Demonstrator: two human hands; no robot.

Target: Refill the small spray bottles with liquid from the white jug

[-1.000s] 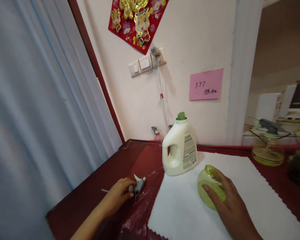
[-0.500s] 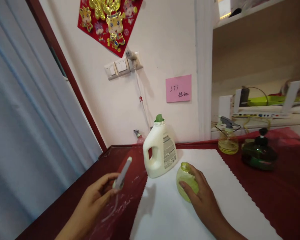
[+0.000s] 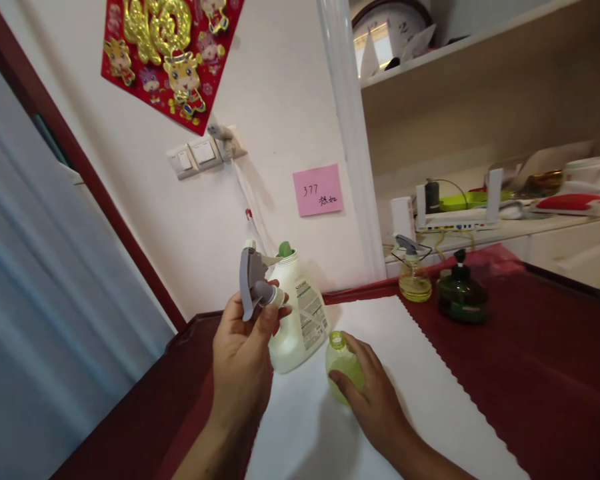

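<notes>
My left hand pinches a grey and white trigger spray head by its collar, raised in front of a large pale jug. The jug stands upright with its mouth uncapped and something green showing in it; my left hand covers its handle side. My right hand is wrapped round a small yellow-green bottle, which stands on the white sheet with its neck open. The spray head is apart from the bottle, up and to its left.
On the dark red table covering, to the right, stand a spray bottle with yellow liquid and a dark green pump bottle. Behind them a white router sits on a shelf. A blue curtain hangs at left.
My left hand has lifted the spray head up and to the right and turned it, now in front of the jug. My right hand still holds the bottle. The whole view has swung right.
</notes>
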